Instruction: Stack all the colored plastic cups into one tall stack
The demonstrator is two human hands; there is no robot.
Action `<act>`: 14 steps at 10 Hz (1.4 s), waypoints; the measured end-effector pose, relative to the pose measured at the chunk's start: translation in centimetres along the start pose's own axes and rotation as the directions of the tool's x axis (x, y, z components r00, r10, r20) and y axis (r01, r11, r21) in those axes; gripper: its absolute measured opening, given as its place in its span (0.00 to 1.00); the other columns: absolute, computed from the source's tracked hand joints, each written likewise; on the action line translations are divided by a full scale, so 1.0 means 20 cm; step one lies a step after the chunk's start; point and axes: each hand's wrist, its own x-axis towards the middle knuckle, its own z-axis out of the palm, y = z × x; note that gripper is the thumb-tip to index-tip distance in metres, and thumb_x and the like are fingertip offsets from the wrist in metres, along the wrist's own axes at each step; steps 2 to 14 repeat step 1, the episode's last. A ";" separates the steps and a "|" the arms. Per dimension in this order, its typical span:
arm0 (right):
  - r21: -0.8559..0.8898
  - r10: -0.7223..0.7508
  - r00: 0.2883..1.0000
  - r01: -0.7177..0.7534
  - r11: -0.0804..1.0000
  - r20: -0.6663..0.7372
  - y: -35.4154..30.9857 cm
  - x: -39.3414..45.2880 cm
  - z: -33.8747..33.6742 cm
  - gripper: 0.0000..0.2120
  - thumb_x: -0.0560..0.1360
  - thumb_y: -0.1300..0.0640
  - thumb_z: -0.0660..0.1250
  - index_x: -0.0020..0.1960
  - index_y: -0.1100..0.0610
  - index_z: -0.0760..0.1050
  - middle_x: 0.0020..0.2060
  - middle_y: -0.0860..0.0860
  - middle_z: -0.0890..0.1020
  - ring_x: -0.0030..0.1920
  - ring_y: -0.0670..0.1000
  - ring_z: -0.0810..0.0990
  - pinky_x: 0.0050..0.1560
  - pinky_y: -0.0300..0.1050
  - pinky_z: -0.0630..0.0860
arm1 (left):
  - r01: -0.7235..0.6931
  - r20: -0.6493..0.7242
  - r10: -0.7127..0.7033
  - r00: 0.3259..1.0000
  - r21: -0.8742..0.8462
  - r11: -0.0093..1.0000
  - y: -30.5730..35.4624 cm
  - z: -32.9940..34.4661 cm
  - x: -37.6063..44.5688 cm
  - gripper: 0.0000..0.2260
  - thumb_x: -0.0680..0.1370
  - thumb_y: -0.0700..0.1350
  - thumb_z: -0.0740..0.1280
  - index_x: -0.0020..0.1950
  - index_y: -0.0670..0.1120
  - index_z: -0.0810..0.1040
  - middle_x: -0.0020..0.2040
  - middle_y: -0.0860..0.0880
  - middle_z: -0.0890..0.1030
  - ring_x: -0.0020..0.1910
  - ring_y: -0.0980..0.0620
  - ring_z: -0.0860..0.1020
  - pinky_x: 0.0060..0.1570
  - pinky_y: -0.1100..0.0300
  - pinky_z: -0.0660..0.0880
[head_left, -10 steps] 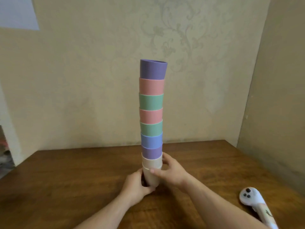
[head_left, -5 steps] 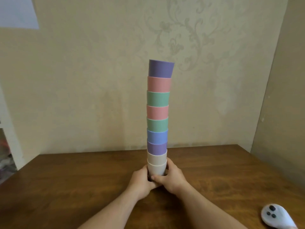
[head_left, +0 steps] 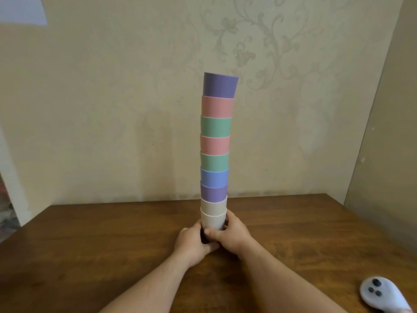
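One tall stack of plastic cups [head_left: 215, 143] stands on the wooden table [head_left: 90, 245], near the middle. From the bottom its cups are white, white, purple, blue, green, pink, green, pink, with a purple cup [head_left: 219, 85] on top that leans a little to the right. My left hand [head_left: 194, 241] and my right hand [head_left: 230, 233] wrap around the lowest white cup [head_left: 213, 219] from both sides. Their fingers hide the foot of the stack.
A white controller [head_left: 381, 294] with dark buttons lies at the table's near right edge. A patterned wall rises close behind the table, and a second wall meets it on the right. On the left the table ends at an open gap.
The stack sits a little lower and farther from me than a second ago, with both hands tighter around its base. The view has shifted left, so the controller lies nearer the right corner.
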 end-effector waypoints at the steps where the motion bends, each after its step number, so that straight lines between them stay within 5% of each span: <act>1: -0.040 0.038 0.999 -0.039 0.998 -0.025 0.01 -0.06 0.01 0.42 0.70 0.46 0.83 0.79 0.42 0.68 0.68 0.44 0.83 0.69 0.50 0.81 0.65 0.44 0.75 | 0.015 -0.016 -0.015 1.000 0.003 1.000 -0.01 0.00 -0.02 0.41 0.74 0.59 0.78 0.84 0.57 0.66 0.73 0.53 0.82 0.74 0.48 0.77 0.72 0.51 0.76; 14: -0.040 0.038 0.999 -0.039 0.998 -0.025 0.01 -0.06 0.01 0.42 0.70 0.46 0.83 0.79 0.42 0.68 0.68 0.44 0.83 0.69 0.50 0.81 0.65 0.44 0.75 | 0.015 -0.016 -0.015 1.000 0.003 1.000 -0.01 0.00 -0.02 0.41 0.74 0.59 0.78 0.84 0.57 0.66 0.73 0.53 0.82 0.74 0.48 0.77 0.72 0.51 0.76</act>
